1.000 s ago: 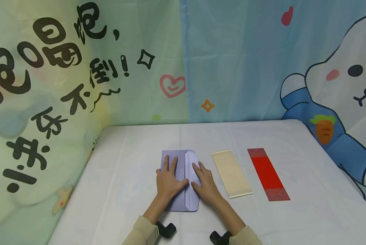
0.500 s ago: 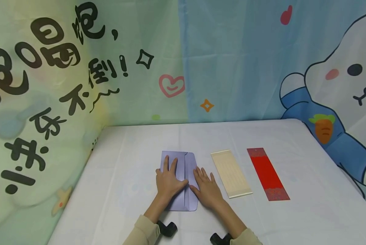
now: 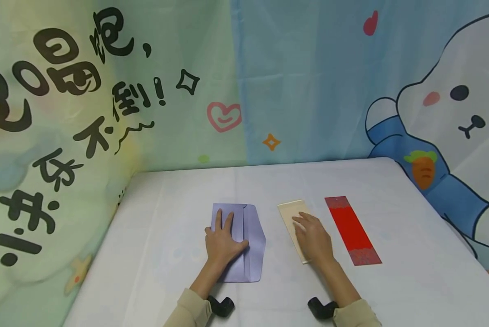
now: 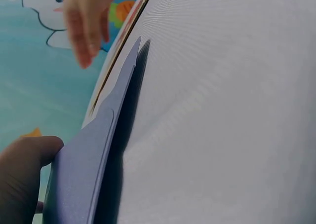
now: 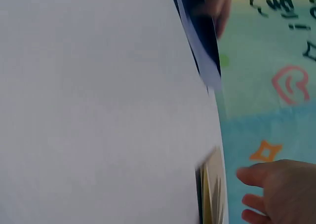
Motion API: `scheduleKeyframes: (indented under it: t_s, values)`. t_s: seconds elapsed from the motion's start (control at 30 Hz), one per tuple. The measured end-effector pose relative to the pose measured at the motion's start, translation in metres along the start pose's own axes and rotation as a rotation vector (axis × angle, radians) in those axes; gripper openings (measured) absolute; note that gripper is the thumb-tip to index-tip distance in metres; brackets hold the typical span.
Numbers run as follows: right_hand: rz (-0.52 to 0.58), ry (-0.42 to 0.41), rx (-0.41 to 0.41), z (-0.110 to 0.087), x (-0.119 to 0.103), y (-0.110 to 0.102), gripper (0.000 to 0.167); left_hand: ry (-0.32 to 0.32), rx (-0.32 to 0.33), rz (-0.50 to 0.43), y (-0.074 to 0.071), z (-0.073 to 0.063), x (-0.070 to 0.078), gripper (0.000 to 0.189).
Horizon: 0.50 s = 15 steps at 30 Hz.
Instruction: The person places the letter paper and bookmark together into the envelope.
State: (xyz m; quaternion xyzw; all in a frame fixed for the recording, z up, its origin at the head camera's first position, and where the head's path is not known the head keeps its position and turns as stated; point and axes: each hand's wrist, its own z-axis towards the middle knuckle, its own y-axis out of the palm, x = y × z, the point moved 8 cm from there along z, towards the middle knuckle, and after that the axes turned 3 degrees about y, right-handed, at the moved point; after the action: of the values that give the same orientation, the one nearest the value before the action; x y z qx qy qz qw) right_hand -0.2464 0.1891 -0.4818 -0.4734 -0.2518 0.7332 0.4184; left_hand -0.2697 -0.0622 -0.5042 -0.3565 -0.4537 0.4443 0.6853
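A lavender envelope point(image 3: 239, 225) lies on the white table, its flap folded out to the right. Spread fingers of my left hand point(image 3: 223, 245) rest on its left part, with the thumb reaching toward the flap. In the left wrist view that thumb touches the envelope point(image 4: 84, 169), whose flap edge lifts a little off the cloth. My right hand point(image 3: 314, 238) hovers over a beige rectangular slip point(image 3: 287, 213) with a pale end strip, covering its right side. The right wrist view shows a gap between the loosely bent fingers and this layered beige piece point(image 5: 213, 184).
A red strip point(image 3: 352, 227) with patterned ends lies right of the beige slip. White cloth covers the table point(image 3: 179, 204). A printed curtain point(image 3: 166, 91) stands behind and to the left, and a cartoon bear point(image 3: 444, 113) is printed at right.
My right hand has left the envelope's flap and moved right, over the beige slip. The flap now lies spread wider to the right. My left hand stays on the envelope.
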Motion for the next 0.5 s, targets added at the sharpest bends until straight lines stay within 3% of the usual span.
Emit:
scheduleKeyframes:
  t_s: [0.13,0.27,0.5]
  values:
    - [-0.068,0.037,-0.127,0.002,0.028,0.005,0.044,0.003,0.005,0.0,-0.001,0.001,-0.001,0.092]
    - [-0.08,0.082,-0.238,-0.003,0.041,0.018,0.053,0.021,0.02,-0.008,-0.002,0.0,0.001,0.09]
    - [-0.01,0.111,-0.199,-0.004,0.043,0.022,0.05,0.032,0.038,-0.005,-0.003,0.001,0.002,0.09]
